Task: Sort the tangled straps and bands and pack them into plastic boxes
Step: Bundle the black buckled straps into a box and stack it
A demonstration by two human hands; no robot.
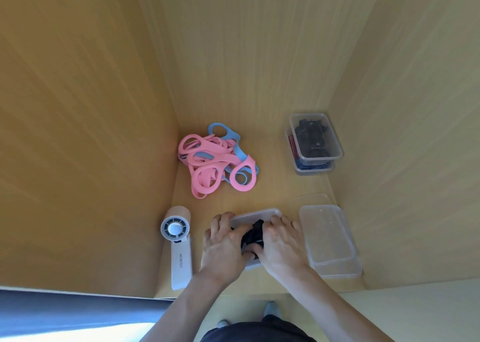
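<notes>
Left hand and right hand are gripping the black straps, squashing them into the clear box on the desk; seemingly soft, light and springy, they are needing a hold across the middle.

Single head-worn wide-angle camera. Faced forward and steeply down onto wooden desktop; left hand and right hand sat close, low in frame.
</notes>
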